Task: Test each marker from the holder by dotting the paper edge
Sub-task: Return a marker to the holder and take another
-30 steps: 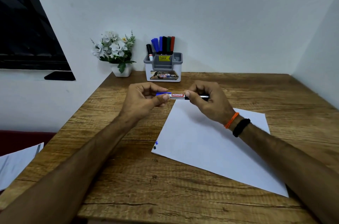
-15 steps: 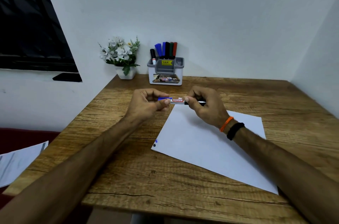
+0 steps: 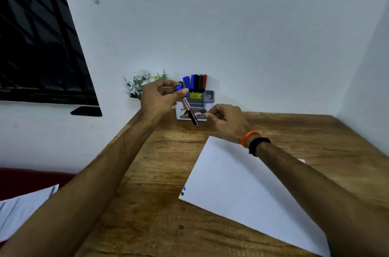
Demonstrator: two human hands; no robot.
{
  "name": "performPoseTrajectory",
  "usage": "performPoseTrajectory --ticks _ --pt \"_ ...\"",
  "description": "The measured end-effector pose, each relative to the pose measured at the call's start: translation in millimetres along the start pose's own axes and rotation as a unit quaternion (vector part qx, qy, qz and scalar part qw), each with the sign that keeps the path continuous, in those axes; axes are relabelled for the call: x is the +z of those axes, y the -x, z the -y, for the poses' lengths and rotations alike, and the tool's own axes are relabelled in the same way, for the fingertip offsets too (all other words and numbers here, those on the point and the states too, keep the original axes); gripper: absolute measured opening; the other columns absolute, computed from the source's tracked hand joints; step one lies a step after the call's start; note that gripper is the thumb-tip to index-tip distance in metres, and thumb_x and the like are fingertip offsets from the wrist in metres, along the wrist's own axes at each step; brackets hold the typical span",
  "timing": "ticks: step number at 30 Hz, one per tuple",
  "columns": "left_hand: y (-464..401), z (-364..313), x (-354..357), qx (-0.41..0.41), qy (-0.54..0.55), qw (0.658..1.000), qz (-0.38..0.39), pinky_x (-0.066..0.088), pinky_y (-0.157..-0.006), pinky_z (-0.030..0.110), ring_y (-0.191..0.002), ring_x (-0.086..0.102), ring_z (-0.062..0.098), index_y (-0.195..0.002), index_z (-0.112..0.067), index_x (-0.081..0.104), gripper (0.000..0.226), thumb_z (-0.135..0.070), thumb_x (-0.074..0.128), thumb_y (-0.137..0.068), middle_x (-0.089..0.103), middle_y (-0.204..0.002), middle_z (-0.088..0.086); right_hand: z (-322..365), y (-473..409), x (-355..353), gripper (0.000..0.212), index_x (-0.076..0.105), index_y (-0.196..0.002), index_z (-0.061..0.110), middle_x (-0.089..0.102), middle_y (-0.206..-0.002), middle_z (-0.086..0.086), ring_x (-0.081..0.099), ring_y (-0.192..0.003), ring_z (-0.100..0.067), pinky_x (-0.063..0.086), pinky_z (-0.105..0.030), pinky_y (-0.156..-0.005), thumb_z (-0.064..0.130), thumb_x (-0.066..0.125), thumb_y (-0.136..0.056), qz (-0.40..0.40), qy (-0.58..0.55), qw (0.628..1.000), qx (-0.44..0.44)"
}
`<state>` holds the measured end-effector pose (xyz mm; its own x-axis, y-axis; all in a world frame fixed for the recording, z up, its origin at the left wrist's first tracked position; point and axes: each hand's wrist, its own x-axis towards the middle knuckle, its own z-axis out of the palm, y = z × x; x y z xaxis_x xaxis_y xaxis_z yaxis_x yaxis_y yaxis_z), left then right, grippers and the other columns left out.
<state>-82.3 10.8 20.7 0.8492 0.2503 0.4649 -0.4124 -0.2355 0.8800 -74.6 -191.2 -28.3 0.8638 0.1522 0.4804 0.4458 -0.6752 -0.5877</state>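
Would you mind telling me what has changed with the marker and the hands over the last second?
The left hand now grips the blue marker alone by its capped end and has carried it, tilted, back toward the holder. The right hand has let go and hovers beside it. The paper, its two dots and the holder's markers are unchanged.

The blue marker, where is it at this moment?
In the head view, the blue marker hangs tilted from the left hand, just before the holder, with the right hand beside it.

Capped blue marker [image 3: 190, 110] tilted before holder [image 3: 194, 107], dotted white paper [image 3: 242, 189] on table
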Motion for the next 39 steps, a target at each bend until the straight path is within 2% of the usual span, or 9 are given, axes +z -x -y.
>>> performPoseTrajectory --ticks 6,11,15,19,22,29,31,35,39 --pt "-53 -11 6 0.038 -0.039 0.998 -0.027 0.060 -0.062 0.031 -0.073 0.073 0.014 -0.093 -0.013 0.074 0.029 -0.023 0.087 -0.069 0.076 -0.082 0.007 10 -41 12 0.016 0.068 -0.100 0.017 0.071 -0.097 -0.001 0.064 -0.093 -0.020 0.054 -0.035 -0.082 0.026 0.065 -0.088 -0.004 0.105 0.994 0.001" --pt "-89 -10 9 0.065 -0.094 0.993 -0.036 0.060 -0.076 0.038 -0.072 0.072 0.008 -0.089 -0.022 0.074 0.026 -0.030 0.087 -0.068 0.075 -0.079 -0.002 6 -60 20 0.030 0.063 -0.113 0.013 0.065 -0.113 -0.007 0.058 -0.102 -0.025 0.051 -0.041 -0.089 0.028 0.063 -0.087 -0.014 0.180 0.983 -0.020" --pt "-112 -9 14 0.084 -0.117 0.988 -0.052 0.060 -0.078 0.038 -0.073 0.071 0.007 -0.088 -0.022 0.073 0.024 -0.030 0.086 -0.069 0.073 -0.077 -0.004 -10 -65 28 0.032 0.061 -0.118 0.014 0.061 -0.120 -0.008 0.052 -0.109 -0.025 0.045 -0.038 -0.094 0.027 0.058 -0.089 -0.027 0.197 0.980 -0.020" --pt "-127 -2 22 0.096 -0.139 0.984 -0.053 0.056 -0.073 0.022 -0.066 0.064 -0.003 -0.090 -0.020 0.073 0.025 -0.029 0.085 -0.071 0.071 -0.078 -0.005 -19 -67 36 0.030 0.061 -0.116 0.012 0.062 -0.117 -0.008 0.050 -0.108 -0.024 0.046 -0.035 -0.091 0.027 0.058 -0.090 -0.045 0.192 0.980 -0.031" --pt "-129 9 30 0.083 -0.174 0.980 -0.045 0.040 -0.064 0.005 -0.064 0.060 -0.005 -0.094 -0.018 0.074 0.028 -0.031 0.084 -0.072 0.069 -0.079 -0.008 -21 -70 38 0.027 0.063 -0.113 0.014 0.064 -0.114 -0.006 0.051 -0.106 -0.022 0.048 -0.036 -0.090 0.026 0.059 -0.090 -0.058 0.185 0.981 -0.029" --pt "-109 53 40 0.030 -0.285 0.958 0.026 0.055 -0.071 0.028 -0.076 0.066 0.011 -0.106 -0.020 0.067 0.039 -0.026 0.084 -0.071 0.075 -0.092 0.001 -23 -71 40 0.022 0.063 -0.108 0.014 0.063 -0.111 -0.005 0.050 -0.106 -0.021 0.047 -0.033 -0.089 0.024 0.060 -0.089 -0.069 0.184 0.980 -0.034" --pt "-106 56 41 0.036 -0.287 0.957 0.014 0.058 -0.076 0.033 -0.080 0.068 0.013 -0.108 -0.020 0.066 0.041 -0.026 0.084 -0.072 0.075 -0.094 0.001 -23 -71 41 0.022 0.063 -0.108 0.014 0.062 -0.111 -0.004 0.049 -0.106 -0.021 0.047 -0.034 -0.089 0.024 0.060 -0.088 -0.068 0.184 0.980 -0.037" --pt "-114 49 43 0.065 -0.316 0.946 0.001 0.051 -0.074 0.024 -0.088 0.067 0.013 -0.101 -0.017 0.071 0.035 -0.034 0.083 -0.072 0.074 -0.097 0.000 -23 -73 41 0.022 0.063 -0.108 0.015 0.062 -0.112 -0.004 0.049 -0.107 -0.020 0.047 -0.033 -0.090 0.024 0.059 -0.089 -0.064 0.186 0.980 -0.032" --pt "-122 41 49 0.088 -0.311 0.946 0.007 0.053 -0.081 0.028 -0.088 0.068 0.015 -0.101 -0.017 0.071 0.037 -0.037 0.081 -0.071 0.073 -0.097 -0.002 -23 -73 41 0.024 0.062 -0.111 0.014 0.062 -0.113 -0.005 0.049 -0.108 -0.021 0.048 -0.034 -0.090 0.024 0.059 -0.089 -0.065 0.186 0.980 -0.031"
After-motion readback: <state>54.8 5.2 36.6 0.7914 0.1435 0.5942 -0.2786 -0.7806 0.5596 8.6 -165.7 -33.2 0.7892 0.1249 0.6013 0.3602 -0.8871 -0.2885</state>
